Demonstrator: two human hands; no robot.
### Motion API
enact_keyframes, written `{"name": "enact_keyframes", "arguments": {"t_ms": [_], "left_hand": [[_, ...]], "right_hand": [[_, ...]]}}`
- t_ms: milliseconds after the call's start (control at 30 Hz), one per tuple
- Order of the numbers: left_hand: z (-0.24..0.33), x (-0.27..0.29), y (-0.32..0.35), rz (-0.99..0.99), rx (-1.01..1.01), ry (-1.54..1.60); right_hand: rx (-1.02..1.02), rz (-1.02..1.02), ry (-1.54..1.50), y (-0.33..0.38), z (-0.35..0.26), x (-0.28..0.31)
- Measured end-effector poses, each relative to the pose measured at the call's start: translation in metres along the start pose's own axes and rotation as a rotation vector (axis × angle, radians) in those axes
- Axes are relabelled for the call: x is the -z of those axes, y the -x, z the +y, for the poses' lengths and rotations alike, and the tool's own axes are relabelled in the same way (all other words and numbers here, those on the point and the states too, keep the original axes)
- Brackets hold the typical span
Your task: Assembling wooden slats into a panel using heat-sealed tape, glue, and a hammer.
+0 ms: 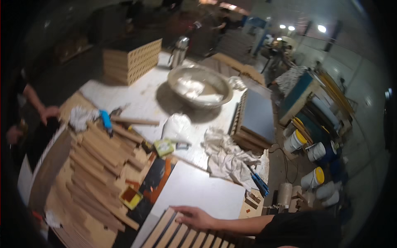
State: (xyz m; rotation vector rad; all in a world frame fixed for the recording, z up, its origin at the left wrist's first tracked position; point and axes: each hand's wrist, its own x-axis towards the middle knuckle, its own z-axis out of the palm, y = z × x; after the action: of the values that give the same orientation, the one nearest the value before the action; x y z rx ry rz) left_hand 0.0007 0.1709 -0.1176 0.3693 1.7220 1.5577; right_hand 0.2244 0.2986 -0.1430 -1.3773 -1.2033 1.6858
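My right hand [194, 218] reaches in from the lower right and lies on the end of a slatted wood panel [178, 235], with light slats and dark gaps between them. Its fingers stretch out over the first slats and do not wrap round anything. Under the panel is a smooth white board [202, 188]. Left of it sits a small yellow open box [131, 196] with brown contents, beside a dark strip with orange pieces. My left hand does not show.
Loose wood strips [97, 165] cover the left side. Behind are a blue-handled tool [106, 120], a large basin [200, 87], a steel flask [179, 51] and a crumpled cloth [227, 157]. A blue cutter [259, 184] lies right. Another person's hand [50, 114] is at far left.
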Motion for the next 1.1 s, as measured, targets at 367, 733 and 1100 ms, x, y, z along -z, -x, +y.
{"name": "enact_keyframes", "arguments": {"t_ms": [367, 733, 1100], "left_hand": [[0.035, -0.018, 0.031, 0.083, 0.053, -0.06], [0.027, 0.002, 0.031, 0.032, 0.044, -0.08], [0.036, -0.009, 0.037, 0.221, 0.099, -0.105]], "right_hand": [[0.035, 0.07, -0.018, -0.006, -0.029, 0.003], [0.045, 0.105, 0.049, -0.002, -0.023, -0.002], [-0.028, 0.148, -0.016, 0.001, -0.027, -0.002]]}}
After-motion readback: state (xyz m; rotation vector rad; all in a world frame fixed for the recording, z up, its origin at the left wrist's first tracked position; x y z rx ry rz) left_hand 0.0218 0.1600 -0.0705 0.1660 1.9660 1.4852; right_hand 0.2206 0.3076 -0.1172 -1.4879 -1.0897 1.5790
